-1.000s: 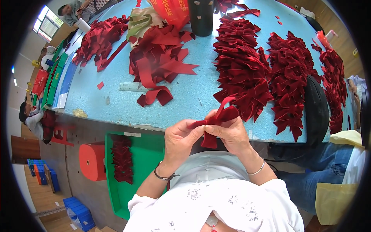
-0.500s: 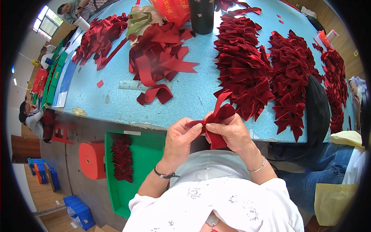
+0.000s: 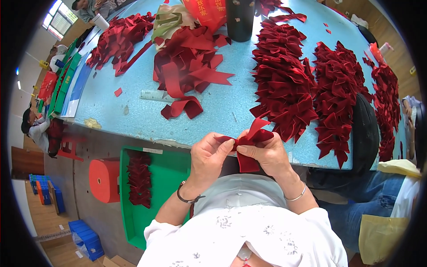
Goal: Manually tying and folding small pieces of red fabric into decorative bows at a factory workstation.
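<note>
Across most of the view, a broad pale-blue surface (image 3: 133,107), chipped along the near edge. On the right half, long rows of dark-red velvet bows (image 3: 284,84), packed close and overlapping. Below the near edge, toward the left, a green crate (image 3: 164,178) with a short strip of bows (image 3: 139,180) inside; just beside it, a red roll (image 3: 103,181) with a small hole at the core. Farther up on the surface, a loose heap of cut red ribbon (image 3: 182,49), and behind it a dark bottle (image 3: 241,20). Right at the near edge, in front of the torso, a red velvet ribbon (image 3: 248,163) gathered bow-like between both hands: pinched at the left end by the left hand (image 3: 208,158), gripped at the gathered middle and right-hand loop by the right hand (image 3: 267,153), with one tail up and one square end hanging down. Chief risk, as judged: folds springing apart from a slackened pinch, or a crooked gather from uneven pull. Also possible: a drop off the near edge, owing to a hold so far forward, or a disturbed row end from a careless swing of the right hand. Smaller still, a translucent ruler (image 3: 155,95) partly under ribbon, and a lone red scrap (image 3: 118,92).
</note>
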`<state>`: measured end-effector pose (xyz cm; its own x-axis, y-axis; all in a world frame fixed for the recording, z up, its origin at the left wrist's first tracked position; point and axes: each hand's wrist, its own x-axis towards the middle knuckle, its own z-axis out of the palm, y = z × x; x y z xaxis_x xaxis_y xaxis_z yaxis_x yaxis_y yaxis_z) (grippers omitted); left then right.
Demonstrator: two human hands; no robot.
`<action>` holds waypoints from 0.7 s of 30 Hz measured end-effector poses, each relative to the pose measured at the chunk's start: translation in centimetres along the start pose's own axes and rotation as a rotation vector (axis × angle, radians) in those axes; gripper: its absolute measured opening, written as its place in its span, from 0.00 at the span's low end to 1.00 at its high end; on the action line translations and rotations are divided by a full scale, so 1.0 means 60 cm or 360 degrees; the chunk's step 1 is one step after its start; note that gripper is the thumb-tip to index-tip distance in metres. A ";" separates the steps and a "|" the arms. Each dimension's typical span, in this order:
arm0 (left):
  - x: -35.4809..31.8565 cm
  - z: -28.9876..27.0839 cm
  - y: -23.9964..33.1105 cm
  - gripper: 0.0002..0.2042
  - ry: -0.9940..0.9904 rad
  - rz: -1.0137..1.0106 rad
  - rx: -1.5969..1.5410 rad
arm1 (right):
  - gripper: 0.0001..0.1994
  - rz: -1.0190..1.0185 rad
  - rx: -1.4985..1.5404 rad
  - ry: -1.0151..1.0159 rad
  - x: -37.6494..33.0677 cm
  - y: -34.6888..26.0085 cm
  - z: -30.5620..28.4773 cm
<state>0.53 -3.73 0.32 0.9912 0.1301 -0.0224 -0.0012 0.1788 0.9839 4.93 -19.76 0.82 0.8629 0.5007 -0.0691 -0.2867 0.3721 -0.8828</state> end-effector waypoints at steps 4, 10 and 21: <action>0.013 -0.002 0.005 0.07 0.0009 -0.0005 0.0014 | 0.10 0.0039 0.0053 0.0157 -0.002 0.014 0.003; 0.041 -0.025 0.010 0.07 0.0082 0.0179 0.0053 | 0.07 -0.0004 0.0095 0.0226 -0.007 0.020 0.011; 0.087 -0.059 0.038 0.07 -0.0302 0.0088 0.0494 | 0.06 -0.0103 -0.0063 0.0373 -0.010 0.027 0.011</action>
<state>5.24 0.80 1.82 0.9977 -0.0574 0.0371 -0.0444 -0.1319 0.9903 3.66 -18.93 -0.25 0.9533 0.2798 -0.1137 -0.2150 0.3641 -0.9062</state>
